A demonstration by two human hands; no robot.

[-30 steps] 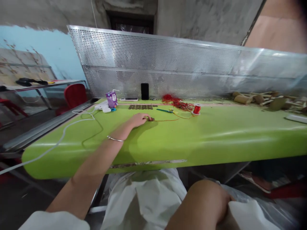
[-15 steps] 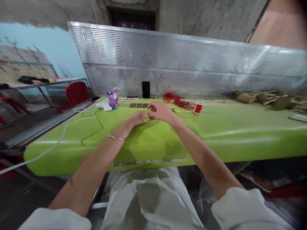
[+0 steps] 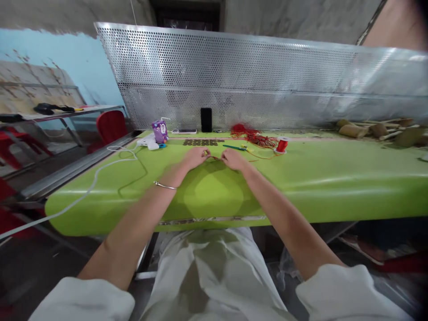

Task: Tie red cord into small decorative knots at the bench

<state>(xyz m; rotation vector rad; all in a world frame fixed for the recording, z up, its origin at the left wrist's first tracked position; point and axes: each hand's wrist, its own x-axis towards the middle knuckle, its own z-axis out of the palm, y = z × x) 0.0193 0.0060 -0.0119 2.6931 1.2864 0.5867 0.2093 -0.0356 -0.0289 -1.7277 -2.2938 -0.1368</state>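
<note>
- A white cable (image 3: 100, 171) loops across the left end of the green tabletop (image 3: 334, 178), with a purple carton (image 3: 159, 132) near its far edge.
- The person's left hand (image 3: 197, 157), a thin bangle (image 3: 165, 185) on its wrist, rests low on the tabletop. Its fingers are drawn together and appear to pinch the left end of a short red cord (image 3: 216, 158), though motion blur softens the view.
- The cord lies at the middle of the tabletop, on or just above the surface. Its long axis runs left to right between the two hands, roughly parallel to the front edge.
- The right hand (image 3: 234, 159) mirrors the left. Its fingers are closed and seem to grip the cord's right end, and the hands sit nearly touching.
- The work looks to be at an early or middle stage. Only a small stretch of cord is between the fingers, and it is too small to tell whether anything is tied in it.
- Behind the hands is a patch of small dark pieces (image 3: 203, 142), and a black phone (image 3: 206, 119) stands against the perforated metal screen (image 3: 267, 80).
- Further right lie a teal-handled tool (image 3: 234, 147), a tangle of red thread (image 3: 254, 136) and a red spool (image 3: 282, 145) with thread on it, all untouched.
- Wooden pieces (image 3: 368, 129) are heaped at the far right.
</note>
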